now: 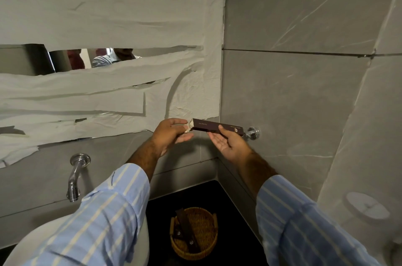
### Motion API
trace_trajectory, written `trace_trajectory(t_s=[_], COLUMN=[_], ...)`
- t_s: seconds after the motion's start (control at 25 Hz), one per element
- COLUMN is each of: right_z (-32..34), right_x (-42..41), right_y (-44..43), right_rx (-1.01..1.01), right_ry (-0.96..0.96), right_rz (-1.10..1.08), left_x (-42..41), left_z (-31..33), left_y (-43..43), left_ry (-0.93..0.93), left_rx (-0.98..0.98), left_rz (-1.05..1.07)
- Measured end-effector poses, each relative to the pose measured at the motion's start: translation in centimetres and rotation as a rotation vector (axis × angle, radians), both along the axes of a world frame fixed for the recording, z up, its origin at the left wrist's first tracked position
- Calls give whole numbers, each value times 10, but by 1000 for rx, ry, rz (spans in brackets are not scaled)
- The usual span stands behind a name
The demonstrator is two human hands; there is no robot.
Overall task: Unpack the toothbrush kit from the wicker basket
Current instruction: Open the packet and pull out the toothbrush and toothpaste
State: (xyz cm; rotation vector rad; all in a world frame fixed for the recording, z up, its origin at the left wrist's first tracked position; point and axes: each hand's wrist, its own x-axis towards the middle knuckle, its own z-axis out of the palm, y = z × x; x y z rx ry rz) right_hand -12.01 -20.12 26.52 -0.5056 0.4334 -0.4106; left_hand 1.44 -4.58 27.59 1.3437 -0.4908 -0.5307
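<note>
I hold a long dark brown toothbrush kit box [214,127] up at chest height in front of the grey wall. My right hand [228,144] grips its underside and right half. My left hand [171,134] pinches the pale, opened end flap at the box's left end. Far below, a round wicker basket [208,246] stands on the black counter with two more dark brown boxes [185,230] leaning inside it.
A chrome wall tap [75,178] hangs over a white basin [43,237] at lower left. A mirror [97,59] covered in paper strips fills the left wall. A chrome wall peg [253,132] sits just right of the box. A round white fitting [366,205] is on the right wall.
</note>
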Motion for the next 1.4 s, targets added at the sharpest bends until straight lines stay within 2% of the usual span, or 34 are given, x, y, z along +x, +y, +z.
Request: trace_trajectory(t_s=[0.08,0.16,0.28,0.4,0.52,0.68,0.88,1.08,1.2,1.32,1.4], right_z=[4,9,18,33,51,62,57,61,64,63,62], right_x=[2,6,10,18,28,37,40,33,33,33,33], right_y=[2,2,-4,-10,-11,-12,-17,-23,-22,-20,-21], right_rx=[-27,-90,-276,-575,-804,-910,-898,-949,-1007,-1003,-966], right_ry=[-9,-14,5,44,103,135,175,146,139,163,196], right_rz=[5,0,-50,-104,-120,-91,-104,40,56,24,-23], left_x=[2,2,-2,-8,-18,-29,-32,-37,-40,-44,-45], left_z=[-6,-10,-13,-20,-25,-29,-37,-44,-48,-52,-53], left_y=[-4,-8,-15,-21,-25,-26,-21,-20,-23,-27,-28], left_ry=[-208,-228,126,413,566,670,596,481,432,321,197], left_rx=[151,134,-140,-329,-433,-514,-448,-435,-439,-371,-254], left_rz=[152,201,79,-4,-10,-36,-96,-114,-125,-100,-63])
